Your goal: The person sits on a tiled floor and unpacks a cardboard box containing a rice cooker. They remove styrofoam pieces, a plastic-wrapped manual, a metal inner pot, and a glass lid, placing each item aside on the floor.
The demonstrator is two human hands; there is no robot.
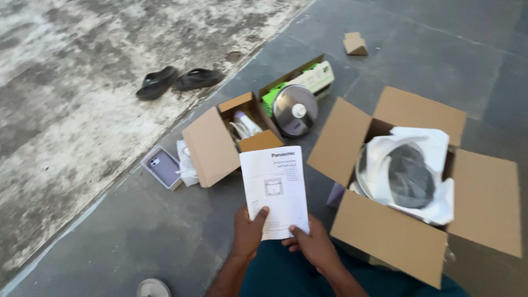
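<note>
Left hand (248, 231) and right hand (314, 245) both grasping a white booklet (275, 190) by its lower edge, open cardboard box (418, 181) just right, sandals (179, 81) well apart.

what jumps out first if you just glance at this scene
A white booklet sits centre frame, held at its bottom edge by the left hand and right hand. To its right, a big open cardboard box shows a pot in white wrapping; a smaller open box lies behind.

A: upper left: pair of black sandals (179, 81); left of centre: phone box (163, 167).
B: right: open carton (484, 203); top centre: metal lid (295, 110), cardboard scrap (355, 44).
</note>
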